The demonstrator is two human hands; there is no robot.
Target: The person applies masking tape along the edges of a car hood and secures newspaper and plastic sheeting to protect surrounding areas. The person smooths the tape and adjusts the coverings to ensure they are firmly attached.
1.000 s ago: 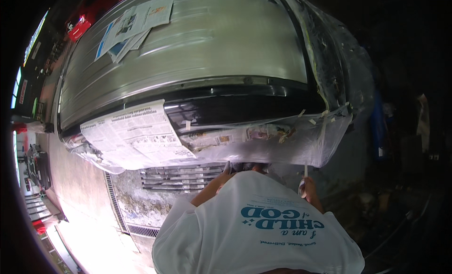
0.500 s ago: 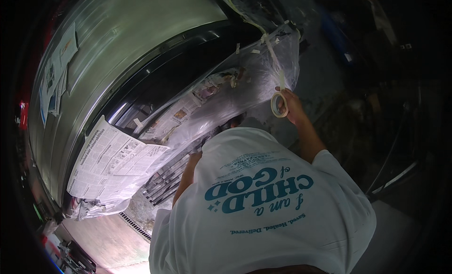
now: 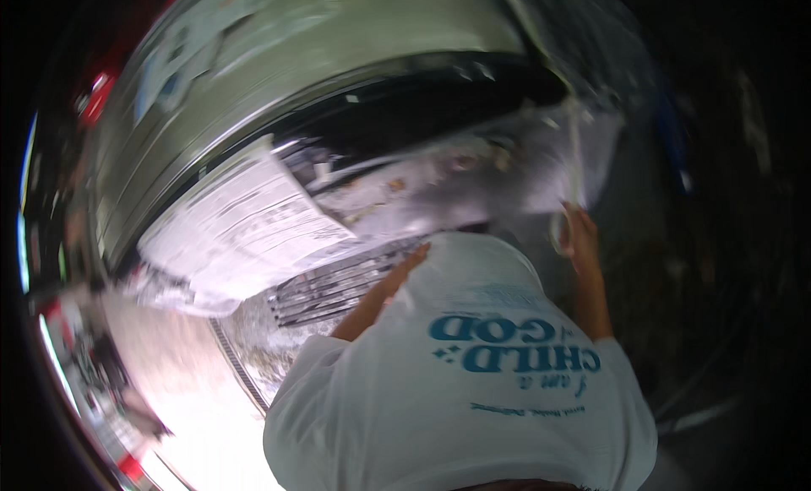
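My right hand [image 3: 580,240] is closed around a roll of masking tape [image 3: 559,231], blurred by motion. A pale strip of tape [image 3: 576,157] runs from the roll up along the edge of a clear plastic sheet [image 3: 541,166]. That sheet hangs over the lower part of a vehicle. My left hand [image 3: 412,260] is at the front of my white shirt [image 3: 473,406], its fingers mostly hidden behind the cloth. Beyond it lies a newspaper sheet [image 3: 245,221] fixed over the vehicle's side.
A silvery vehicle panel [image 3: 355,31] curves across the top, with a dark trim band [image 3: 405,111] below it. More newspaper [image 3: 182,56] lies at the upper left. Dark slats [image 3: 338,292] and a floor drain grate [image 3: 236,360] show beneath.
The whole view has swung, so the vehicle, papers and both hands sit further right in the picture. The picture is blurrier. The tape roll stays in my right hand.
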